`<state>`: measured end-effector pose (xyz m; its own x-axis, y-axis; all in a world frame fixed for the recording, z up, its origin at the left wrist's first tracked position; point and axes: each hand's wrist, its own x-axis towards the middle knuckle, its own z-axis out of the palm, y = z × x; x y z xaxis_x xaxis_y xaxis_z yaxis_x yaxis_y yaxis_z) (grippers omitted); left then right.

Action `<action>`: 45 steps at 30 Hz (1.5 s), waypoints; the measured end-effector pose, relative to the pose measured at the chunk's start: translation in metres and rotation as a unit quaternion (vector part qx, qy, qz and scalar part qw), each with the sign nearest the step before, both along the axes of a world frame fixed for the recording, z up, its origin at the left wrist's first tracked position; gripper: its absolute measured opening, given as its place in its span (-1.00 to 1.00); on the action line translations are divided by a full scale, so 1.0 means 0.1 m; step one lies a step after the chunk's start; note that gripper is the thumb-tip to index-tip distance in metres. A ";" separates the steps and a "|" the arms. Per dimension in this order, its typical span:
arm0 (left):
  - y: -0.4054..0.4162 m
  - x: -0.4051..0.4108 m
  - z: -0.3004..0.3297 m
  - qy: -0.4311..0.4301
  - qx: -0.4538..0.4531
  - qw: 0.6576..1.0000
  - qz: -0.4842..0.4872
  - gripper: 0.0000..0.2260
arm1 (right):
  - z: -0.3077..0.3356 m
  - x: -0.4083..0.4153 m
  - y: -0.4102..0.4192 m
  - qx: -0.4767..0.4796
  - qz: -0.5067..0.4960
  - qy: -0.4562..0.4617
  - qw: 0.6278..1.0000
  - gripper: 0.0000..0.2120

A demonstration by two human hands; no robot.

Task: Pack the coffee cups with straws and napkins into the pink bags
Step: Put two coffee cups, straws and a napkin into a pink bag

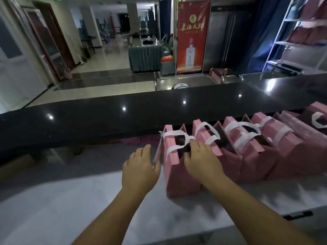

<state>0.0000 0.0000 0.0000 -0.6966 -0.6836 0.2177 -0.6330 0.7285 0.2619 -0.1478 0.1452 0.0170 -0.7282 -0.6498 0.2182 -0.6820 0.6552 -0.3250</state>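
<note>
Several pink paper bags with white ribbon handles stand in a row on the grey work surface (70, 200), below a black counter. The leftmost pink bag (178, 179) is open at the top and something dark shows inside it. My right hand (201, 160) lies over the near rim of this bag, fingers reaching into its mouth near the white handle (177, 138). My left hand (139, 167) hovers just left of the bag with relaxed fingers, its thumb close to the bag's side. No cups, straws or napkins are plainly visible.
The black polished counter (123, 121) runs across behind the bags. More pink bags (256, 147) continue to the right edge. A red banner (192, 36) and a shelf rack (300, 41) stand beyond the counter.
</note>
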 end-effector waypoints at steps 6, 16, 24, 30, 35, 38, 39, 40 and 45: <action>0.17 -0.81 -0.06 0.031 0.105 0.994 -0.014 -0.42 | -0.14 -0.62 -0.20 0.002 0.003 -0.142 0.990 -0.74; 0.02 -1.18 -0.12 0.008 0.172 0.984 0.049 -0.39 | -0.31 -0.80 -0.53 0.084 0.004 -0.188 0.979 -0.54; -0.18 -0.93 -0.07 0.046 0.222 0.966 0.124 -0.85 | -0.27 -0.84 -0.65 0.198 0.013 -0.230 0.953 -0.72; -0.22 -0.37 -0.10 0.109 0.269 0.939 0.185 -0.88 | -0.29 -0.76 -0.65 0.099 0.045 -0.172 0.979 -0.87; -0.16 0.38 -0.05 0.147 0.265 0.921 0.243 -0.89 | -0.18 -0.33 -0.76 0.114 0.104 -0.171 0.973 -0.86; -0.13 0.93 -0.02 0.163 0.267 0.909 0.277 -0.85 | -0.14 0.12 -0.90 0.131 0.147 -0.146 0.970 -0.89; -0.11 1.13 -0.01 0.168 0.265 0.905 0.286 -0.85 | -0.12 0.30 -0.96 0.134 0.157 -0.135 0.969 -0.88; -0.10 1.34 0.00 0.174 0.263 0.901 0.297 -0.85 | -0.10 0.50 -1.02 0.135 0.167 -0.127 0.968 -0.86; 0.09 2.52 0.04 0.231 0.232 0.872 0.363 -0.74 | -0.04 1.65 -1.27 0.139 0.240 -0.107 0.955 -0.90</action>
<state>0.2520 0.0089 0.0040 0.0462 -0.9973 -0.0567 -0.6326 -0.0732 0.7711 0.0176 0.0181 0.0131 -0.3413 -0.9307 -0.1314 -0.8622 0.3657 -0.3507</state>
